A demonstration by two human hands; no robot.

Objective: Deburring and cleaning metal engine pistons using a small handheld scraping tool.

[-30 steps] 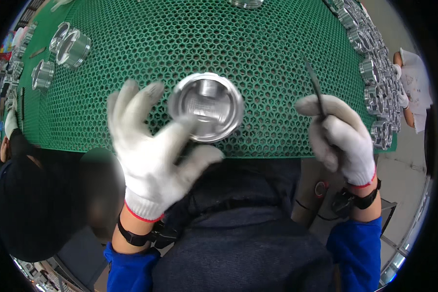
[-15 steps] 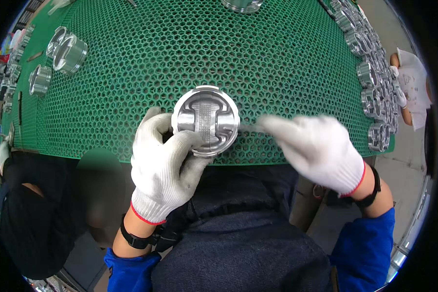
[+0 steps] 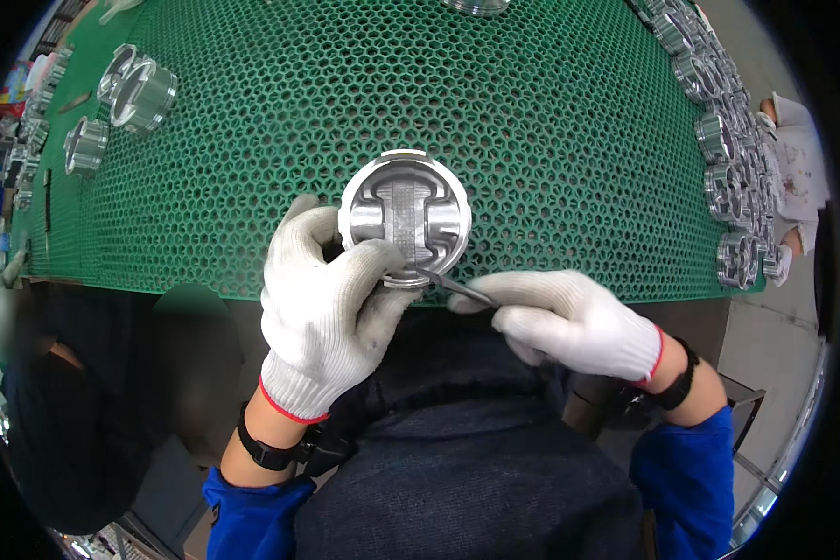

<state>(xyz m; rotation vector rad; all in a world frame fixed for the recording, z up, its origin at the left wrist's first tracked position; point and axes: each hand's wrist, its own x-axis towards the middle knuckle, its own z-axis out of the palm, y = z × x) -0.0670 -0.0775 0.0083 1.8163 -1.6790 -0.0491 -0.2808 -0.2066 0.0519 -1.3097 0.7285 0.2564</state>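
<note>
Seen from above, a person in white knit gloves and blue sleeves works at the near edge of a green honeycomb-patterned plastic mat (image 3: 532, 140).

The left hand (image 3: 322, 313) grasps a round, shiny metal piston (image 3: 404, 217), fingers and thumb curled around its near-left rim. The piston is tipped so its hollow underside, with its ribs and bosses, faces the camera. It sits just above the mat's near edge, in the middle of the view.

The right hand (image 3: 569, 317) is clenched around a thin, dark metal pick (image 3: 450, 286), pinched between its fingertips. The tip of the pick touches the lower rim of the piston, just beside the left thumb.

One second ago the piston lay on the mat, the left hand spread open above it, and the right hand held the pick upright, well off to the right. Half a second ago the left hand had closed on the piston and the right hand was swinging in. Now the pick has arrived at the rim, so the work looks to have passed from picking up to working on the piston's edge with the tool.

More shiny metal pistons (image 3: 728, 177) line the mat's right edge, and a few more stand at the far left (image 3: 140, 89). Another person's dark sleeve (image 3: 56, 392) shows at the lower left.
</note>
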